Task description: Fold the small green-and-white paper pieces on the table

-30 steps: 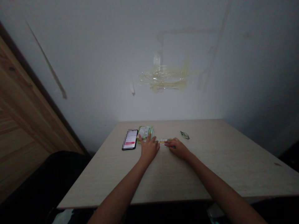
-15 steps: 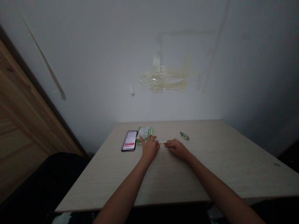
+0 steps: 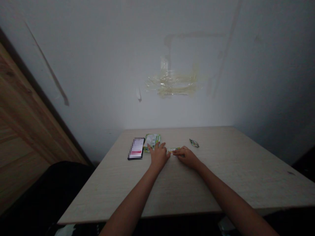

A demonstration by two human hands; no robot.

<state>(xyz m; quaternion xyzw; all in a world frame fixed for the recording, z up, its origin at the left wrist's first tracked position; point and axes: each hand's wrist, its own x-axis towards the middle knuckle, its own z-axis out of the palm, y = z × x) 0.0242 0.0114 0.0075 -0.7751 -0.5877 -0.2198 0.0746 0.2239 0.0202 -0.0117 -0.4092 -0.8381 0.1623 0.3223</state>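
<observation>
A flat, narrow green-and-white wrapper with a touch of yellow lies on the table between my hands. My left hand rests with its fingers spread, the thumb side at the wrapper's left end. Its fingertips reach the near edge of a larger green-and-white packet. My right hand has its fingers pressed together on the wrapper's right part, hiding some of it. Whether the fingers go under the wrapper does not show.
A phone with a lit screen lies left of the packet. A small green twisted wrapper sits further right. The pale wooden table meets a wall patched with clear tape. A dark chair stands at left.
My left thumb has shifted slightly to the right along the wrapper. My right hand stays almost where it was, and the other things lie unmoved.
</observation>
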